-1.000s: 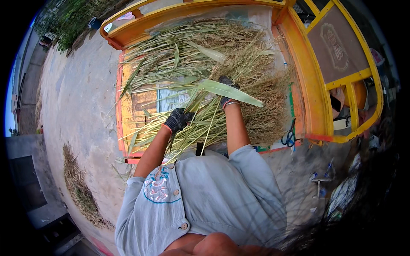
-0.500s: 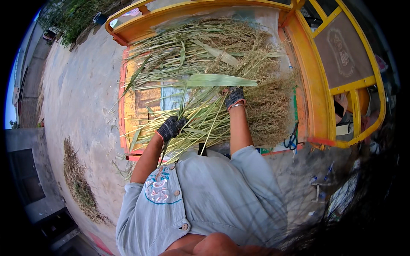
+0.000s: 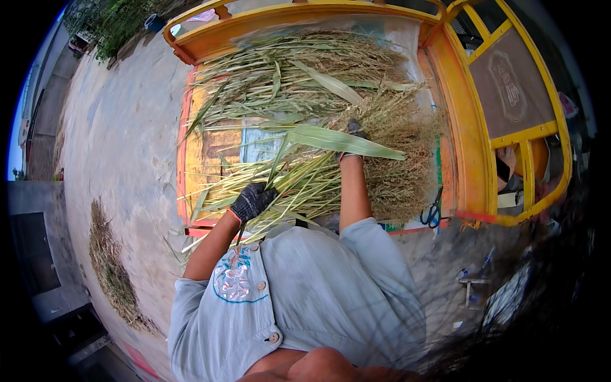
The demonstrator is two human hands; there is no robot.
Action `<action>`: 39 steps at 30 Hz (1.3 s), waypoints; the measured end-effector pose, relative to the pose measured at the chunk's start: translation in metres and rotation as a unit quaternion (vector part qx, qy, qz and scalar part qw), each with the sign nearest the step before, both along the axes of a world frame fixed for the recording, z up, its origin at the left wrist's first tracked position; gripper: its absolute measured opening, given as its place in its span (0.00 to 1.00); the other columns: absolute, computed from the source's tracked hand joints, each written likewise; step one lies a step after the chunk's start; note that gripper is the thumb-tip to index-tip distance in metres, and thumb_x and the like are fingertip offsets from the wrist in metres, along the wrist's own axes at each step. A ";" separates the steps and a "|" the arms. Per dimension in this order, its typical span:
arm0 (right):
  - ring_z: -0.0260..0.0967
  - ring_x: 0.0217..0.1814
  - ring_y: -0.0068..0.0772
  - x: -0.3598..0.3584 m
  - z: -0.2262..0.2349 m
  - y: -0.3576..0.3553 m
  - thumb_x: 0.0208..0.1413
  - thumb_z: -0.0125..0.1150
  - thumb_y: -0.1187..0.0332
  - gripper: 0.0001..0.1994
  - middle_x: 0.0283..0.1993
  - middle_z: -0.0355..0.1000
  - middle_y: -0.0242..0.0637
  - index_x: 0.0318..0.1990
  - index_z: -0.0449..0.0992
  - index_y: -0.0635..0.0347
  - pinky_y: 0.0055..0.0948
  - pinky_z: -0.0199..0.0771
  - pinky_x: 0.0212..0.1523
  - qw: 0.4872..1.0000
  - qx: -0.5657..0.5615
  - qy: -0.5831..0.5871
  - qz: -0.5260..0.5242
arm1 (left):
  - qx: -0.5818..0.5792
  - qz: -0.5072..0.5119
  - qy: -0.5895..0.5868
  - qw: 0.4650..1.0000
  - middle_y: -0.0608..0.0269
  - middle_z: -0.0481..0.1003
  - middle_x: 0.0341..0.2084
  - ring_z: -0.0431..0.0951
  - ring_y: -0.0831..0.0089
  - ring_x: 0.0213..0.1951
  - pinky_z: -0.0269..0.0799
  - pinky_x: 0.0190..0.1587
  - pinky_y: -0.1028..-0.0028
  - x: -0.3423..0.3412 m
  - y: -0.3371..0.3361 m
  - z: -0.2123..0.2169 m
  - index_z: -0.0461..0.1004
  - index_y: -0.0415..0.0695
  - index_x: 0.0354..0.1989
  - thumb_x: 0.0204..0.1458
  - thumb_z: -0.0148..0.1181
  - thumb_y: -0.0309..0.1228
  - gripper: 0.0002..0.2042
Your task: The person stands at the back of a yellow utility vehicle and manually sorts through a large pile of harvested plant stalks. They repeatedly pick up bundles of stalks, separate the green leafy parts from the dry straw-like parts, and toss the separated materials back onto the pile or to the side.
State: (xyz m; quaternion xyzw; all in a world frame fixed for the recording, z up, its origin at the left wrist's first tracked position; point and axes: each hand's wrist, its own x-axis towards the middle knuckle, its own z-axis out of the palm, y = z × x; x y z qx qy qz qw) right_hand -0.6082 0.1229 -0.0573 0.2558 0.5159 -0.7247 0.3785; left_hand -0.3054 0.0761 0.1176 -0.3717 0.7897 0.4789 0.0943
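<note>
Two bundles of cut stalks with feathery brown seed heads lie on an orange truck bed: a far bundle point(image 3: 254, 79) and a near bundle point(image 3: 305, 197). My left hand point(image 3: 253, 201), in a dark knit glove, is closed round a stalk at the near bundle's left part. From there the stalk slants up to the right, bearing a long broad green leaf point(image 3: 347, 141). My right hand point(image 3: 356, 129), gloved alike, reaches in among the seed heads point(image 3: 398, 178). The leaf crosses in front of it and hides much of it, so its grip does not show.
Yellow rails point(image 3: 305, 14) border the bed's far side, and a yellow-framed panel point(image 3: 512, 83) stands at the right. Black-handled scissors point(image 3: 434, 215) hang at the near right edge. A heap of dry stalks point(image 3: 113, 274) lies on the concrete to the left.
The broad leaf has swung from nearly level to a downward slant and now covers part of my right hand. That hand has reached slightly farther away; my left has shifted slightly right.
</note>
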 end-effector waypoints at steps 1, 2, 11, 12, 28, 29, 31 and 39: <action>0.66 0.36 0.37 0.005 0.001 -0.001 0.45 0.57 0.46 0.28 0.42 0.69 0.41 0.47 0.66 0.58 0.41 0.67 0.38 0.999 0.023 0.045 -0.014 | -0.021 -0.007 -0.020 1.000 0.46 0.74 0.23 0.73 0.67 0.27 0.67 0.33 0.68 0.006 0.002 0.000 0.72 0.34 0.37 0.50 0.51 0.35 0.14; 0.65 0.38 0.37 0.005 0.008 -0.004 0.45 0.57 0.46 0.29 0.43 0.67 0.41 0.48 0.65 0.58 0.42 0.66 0.39 0.999 0.027 0.042 -0.011 | 0.033 0.038 -0.015 0.999 0.45 0.73 0.23 0.74 0.64 0.26 0.67 0.32 0.68 0.012 0.004 0.000 0.72 0.35 0.36 0.50 0.51 0.36 0.15; 0.58 0.51 0.41 -0.016 -0.008 -0.006 0.47 0.50 0.43 0.34 0.56 0.55 0.43 0.56 0.57 0.56 0.45 0.61 0.47 0.997 0.072 0.026 -0.018 | 0.064 0.034 -0.021 0.997 0.54 0.71 0.17 0.71 0.70 0.20 0.67 0.26 0.70 0.050 0.010 0.012 0.72 0.35 0.33 0.50 0.52 0.37 0.14; 0.57 0.53 0.42 -0.025 -0.002 -0.002 0.47 0.49 0.43 0.34 0.58 0.54 0.44 0.57 0.56 0.55 0.46 0.61 0.48 0.997 0.082 0.010 -0.004 | 0.080 0.051 0.018 0.995 0.56 0.71 0.16 0.70 0.73 0.18 0.67 0.23 0.72 0.056 0.012 0.018 0.72 0.35 0.32 0.50 0.52 0.37 0.14; 0.61 0.34 0.34 -0.040 -0.039 -0.016 0.52 0.50 0.51 0.21 0.39 0.66 0.37 0.47 0.68 0.56 0.37 0.63 0.32 0.996 -0.033 0.079 -0.011 | 0.370 0.208 0.031 0.905 0.68 0.70 0.15 0.61 0.84 0.12 0.57 0.15 0.84 0.021 -0.001 -0.004 0.69 0.44 0.32 0.52 0.48 0.45 0.16; 0.60 0.35 0.31 -0.042 -0.055 -0.015 0.51 0.50 0.49 0.23 0.39 0.65 0.35 0.48 0.68 0.56 0.35 0.62 0.32 0.992 -0.032 0.118 0.018 | 0.378 0.233 0.038 0.895 0.67 0.69 0.14 0.61 0.83 0.12 0.57 0.15 0.83 0.014 0.002 -0.008 0.69 0.44 0.31 0.53 0.48 0.44 0.15; 0.60 0.36 0.34 -0.060 -0.083 -0.003 0.52 0.49 0.51 0.22 0.43 0.64 0.38 0.50 0.66 0.55 0.37 0.63 0.32 0.990 -0.082 0.104 -0.038 | 0.363 0.210 0.031 0.907 0.67 0.69 0.13 0.61 0.83 0.11 0.56 0.14 0.82 0.006 0.005 -0.023 0.69 0.44 0.30 0.53 0.48 0.43 0.14; 0.61 0.50 0.48 -0.069 -0.019 0.019 0.48 0.46 0.42 0.34 0.56 0.59 0.49 0.55 0.61 0.61 0.46 0.63 0.46 0.990 0.119 -0.057 0.057 | 0.181 0.151 -0.076 0.969 0.64 0.67 0.11 0.65 0.78 0.12 0.60 0.15 0.75 0.024 0.010 -0.010 0.70 0.39 0.30 0.54 0.48 0.37 0.12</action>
